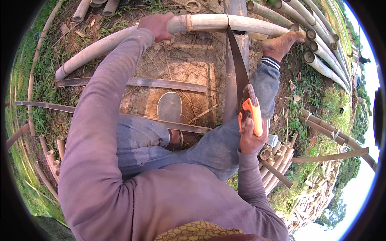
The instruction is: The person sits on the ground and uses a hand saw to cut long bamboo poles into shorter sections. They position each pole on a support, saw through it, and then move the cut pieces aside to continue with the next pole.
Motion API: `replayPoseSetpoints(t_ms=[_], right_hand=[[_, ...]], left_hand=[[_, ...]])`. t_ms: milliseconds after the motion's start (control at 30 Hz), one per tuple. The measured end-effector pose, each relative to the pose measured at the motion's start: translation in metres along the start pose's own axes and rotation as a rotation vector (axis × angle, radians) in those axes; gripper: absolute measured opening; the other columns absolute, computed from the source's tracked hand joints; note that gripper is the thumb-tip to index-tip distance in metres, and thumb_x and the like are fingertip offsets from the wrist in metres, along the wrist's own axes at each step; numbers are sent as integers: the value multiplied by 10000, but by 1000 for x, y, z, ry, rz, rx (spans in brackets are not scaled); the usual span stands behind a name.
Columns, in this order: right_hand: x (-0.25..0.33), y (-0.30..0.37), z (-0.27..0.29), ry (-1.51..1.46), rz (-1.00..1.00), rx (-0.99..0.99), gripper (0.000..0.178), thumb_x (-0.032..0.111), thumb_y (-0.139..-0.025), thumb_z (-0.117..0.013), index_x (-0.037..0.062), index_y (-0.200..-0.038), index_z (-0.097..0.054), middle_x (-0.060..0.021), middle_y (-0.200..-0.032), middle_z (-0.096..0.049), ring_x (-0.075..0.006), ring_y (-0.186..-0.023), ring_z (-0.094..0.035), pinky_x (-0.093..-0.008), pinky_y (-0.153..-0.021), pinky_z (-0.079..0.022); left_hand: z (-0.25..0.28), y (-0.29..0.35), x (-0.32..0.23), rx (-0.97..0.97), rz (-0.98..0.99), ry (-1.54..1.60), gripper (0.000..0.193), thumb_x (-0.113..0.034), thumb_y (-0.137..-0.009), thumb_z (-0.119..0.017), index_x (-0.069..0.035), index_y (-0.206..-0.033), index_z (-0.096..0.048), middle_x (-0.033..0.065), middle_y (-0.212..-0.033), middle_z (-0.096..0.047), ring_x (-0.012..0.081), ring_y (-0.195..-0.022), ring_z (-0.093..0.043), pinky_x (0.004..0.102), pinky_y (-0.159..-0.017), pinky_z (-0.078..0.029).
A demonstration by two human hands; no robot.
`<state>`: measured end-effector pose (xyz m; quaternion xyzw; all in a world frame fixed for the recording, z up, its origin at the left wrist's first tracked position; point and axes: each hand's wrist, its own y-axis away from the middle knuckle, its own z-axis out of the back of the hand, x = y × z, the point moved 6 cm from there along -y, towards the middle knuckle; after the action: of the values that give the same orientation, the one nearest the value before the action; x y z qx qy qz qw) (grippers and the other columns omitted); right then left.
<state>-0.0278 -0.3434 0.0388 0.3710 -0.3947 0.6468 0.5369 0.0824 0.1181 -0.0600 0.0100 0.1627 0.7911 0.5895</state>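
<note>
A long bamboo pole (205, 23) lies across the far side, with a darker ring at one joint. My left hand (156, 26) is wrapped round it, left of that joint. My right hand (252, 137) is closed on the orange handle of a handsaw (237, 60). The saw's blade runs away from me, and its far end meets the pole right of the joint. How deep the teeth sit in the bamboo I cannot tell. My bare right foot (278, 45) rests against the pole near its right end. An upright-running thick bamboo support (231, 90) passes beneath the pole.
Cut bamboo poles (321, 52) lie stacked at the far right, and more short lengths (277, 162) stand near my right side. Flat strips (169, 83) cross the ground before me. My other foot wears a sandal (169, 107). Scrap pieces (313, 201) are heaped at the lower right.
</note>
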Motion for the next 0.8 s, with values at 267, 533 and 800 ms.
replayPoseSetpoints(t_ms=[267,533,800], right_hand=[[-2,-193,-124,175,383,-103,153,148,-1028,-761,23,-975,-690,17,-720,-641,-31,-587,-569,-233,-511,-446],[-6,-39,-25,-23,-52,47,198,124,-1013,-762,-22,-1133,-704,-49,-877,-743,-75,-711,-659,-276,-639,-542],[-4,-167,-99,110,233,-61,262,243,-981,-808,-1,-987,-713,-121,-729,-697,-136,-649,-642,-340,-617,-518]], left_hand=[[2,-8,-13,-47,-40,18,600,-389,-793,-837,-204,-1294,-564,113,-1190,-756,361,-1123,-729,523,-965,-574],[10,7,-4,52,29,-5,603,-410,-845,-817,-187,-1341,-557,111,-1234,-748,351,-1164,-721,504,-1003,-571],[10,-6,-23,39,-17,-3,606,-419,-824,-836,-196,-1322,-573,121,-1224,-755,356,-1144,-728,504,-1001,-569]])
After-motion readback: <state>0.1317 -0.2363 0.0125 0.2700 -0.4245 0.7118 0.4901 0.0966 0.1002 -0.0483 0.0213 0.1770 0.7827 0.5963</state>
